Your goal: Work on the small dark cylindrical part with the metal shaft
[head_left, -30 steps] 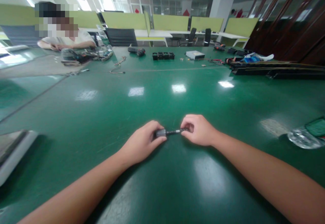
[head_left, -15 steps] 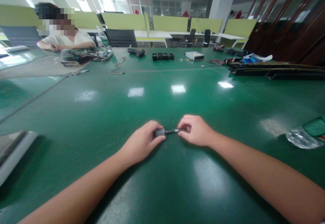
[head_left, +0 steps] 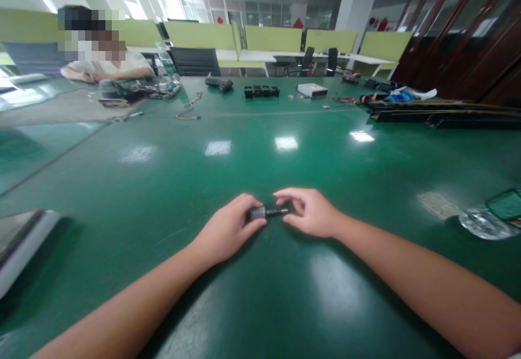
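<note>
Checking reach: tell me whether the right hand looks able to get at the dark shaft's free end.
Probably yes: the right hand has its fingers parted near the dark shaft, nothing visible blocks the free end, and the left hand grips the grey body.

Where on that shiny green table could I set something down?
The glossy green tabletop has a wide bare stretch from the left hand and right hand to the black, blocky row beyond. Another lies nearer, between the forearms. Crowded spots are far right, around the long black rails, and far left, at the jumbled dark-and-grey parts.
</note>
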Tool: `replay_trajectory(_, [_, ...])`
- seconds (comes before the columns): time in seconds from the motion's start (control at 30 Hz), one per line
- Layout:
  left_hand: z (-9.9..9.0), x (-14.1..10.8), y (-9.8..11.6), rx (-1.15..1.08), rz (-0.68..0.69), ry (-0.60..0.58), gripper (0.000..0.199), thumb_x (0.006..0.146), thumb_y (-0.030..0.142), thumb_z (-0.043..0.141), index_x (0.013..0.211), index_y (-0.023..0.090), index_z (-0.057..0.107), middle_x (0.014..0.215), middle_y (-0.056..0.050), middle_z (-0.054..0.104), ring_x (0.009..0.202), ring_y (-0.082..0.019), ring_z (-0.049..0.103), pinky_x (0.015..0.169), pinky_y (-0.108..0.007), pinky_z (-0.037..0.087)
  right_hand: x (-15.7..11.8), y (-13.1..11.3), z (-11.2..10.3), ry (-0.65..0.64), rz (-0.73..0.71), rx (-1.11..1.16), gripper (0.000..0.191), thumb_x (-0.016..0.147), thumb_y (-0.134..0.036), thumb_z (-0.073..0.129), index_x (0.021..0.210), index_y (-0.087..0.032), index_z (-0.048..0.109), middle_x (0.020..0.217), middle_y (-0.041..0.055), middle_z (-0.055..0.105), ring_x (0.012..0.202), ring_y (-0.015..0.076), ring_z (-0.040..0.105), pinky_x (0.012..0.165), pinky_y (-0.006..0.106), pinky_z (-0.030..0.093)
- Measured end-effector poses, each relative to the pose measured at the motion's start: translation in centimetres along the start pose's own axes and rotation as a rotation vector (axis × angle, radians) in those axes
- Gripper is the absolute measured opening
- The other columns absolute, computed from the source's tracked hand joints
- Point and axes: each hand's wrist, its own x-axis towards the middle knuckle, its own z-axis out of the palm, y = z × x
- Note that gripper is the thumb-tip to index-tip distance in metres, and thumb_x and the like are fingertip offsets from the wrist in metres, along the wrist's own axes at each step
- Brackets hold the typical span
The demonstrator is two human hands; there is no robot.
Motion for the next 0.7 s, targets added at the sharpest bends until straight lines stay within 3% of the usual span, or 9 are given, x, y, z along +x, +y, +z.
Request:
replay_trajectory(0.17, [-0.02,-0.02,0.00,0.007,0.002,-0.015,0.023,0.091,0.040,0.057,0.103,0.022,0.061,0.087,-0.001,0.063,0.077,-0.019,0.060,0.074,-0.030,0.047,0.18,-0.02,0.25,-0.002,-0.128,-0.175,0.033,0.077,-0.012,0.069,0.109,-0.017,0.069,0.101,0.0064,0.072,0.077,0.0144,0.060,0.074,0.027,0.047])
replay_trajectory(0.33, [0.09,0.01,0.08,0.017,0.009,-0.012,0.024,0.090,0.042,0.057,0.103,0.023,0.063,0.088,-0.001,0.064,0.078,-0.019,0.060,0.074,-0.030,0.047,0.32,0.32,0.48,-0.080,-0.198,-0.273,0.032,0.081,-0.019,0.071,0.113,-0.020,0.069,0.113,0.0067,0.071,0.103,0.0209,0.065,0.092,0.035,0.045])
replay_trajectory(0.43, [0.17,0.01,0.09,0.023,0.014,-0.006,0.024,0.090,0.042,0.057,0.104,0.023,0.063,0.090,-0.002,0.065,0.078,-0.019,0.061,0.074,-0.030,0.048,0.41,0.59,0.55,-0.110,-0.233,-0.314,0.029,0.085,-0.021,0.069,0.114,-0.022,0.069,0.115,0.0058,0.072,0.106,0.0215,0.065,0.094,0.037,0.042])
replay_trajectory(0.7, [0.30,-0.06,-0.16,0.011,0.010,-0.001,0.026,0.090,0.043,0.059,0.107,0.023,0.063,0.096,-0.003,0.067,0.082,-0.020,0.064,0.074,-0.030,0.049,0.66,0.56,0.43,-0.076,-0.201,-0.280,0.016,0.085,-0.020,0.069,0.101,-0.020,0.074,0.099,0.0047,0.073,0.090,0.0174,0.066,0.083,0.029,0.046])
